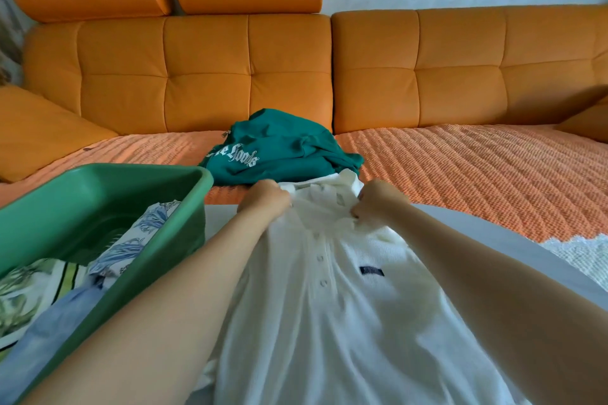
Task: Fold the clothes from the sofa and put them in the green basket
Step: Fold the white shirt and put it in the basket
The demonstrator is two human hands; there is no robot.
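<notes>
— Which step?
— Laying out, I judge: left hand [266,196] and right hand [378,199] each pinch the white polo [329,306] at its collar, flat beside the green basket [98,179].
— Next?
— Probably sides folded inward; a teal top [279,149] lies on the sofa [210,76].

The white polo shirt [329,322] lies front up on the worktop [487,227], collar toward the sofa [204,76], pinched in my left hand [266,197] and right hand [378,202]. A teal top [279,151] sits crumpled on the sofa seat. The green basket [108,184] at my left holds folded clothes [125,250].
</notes>
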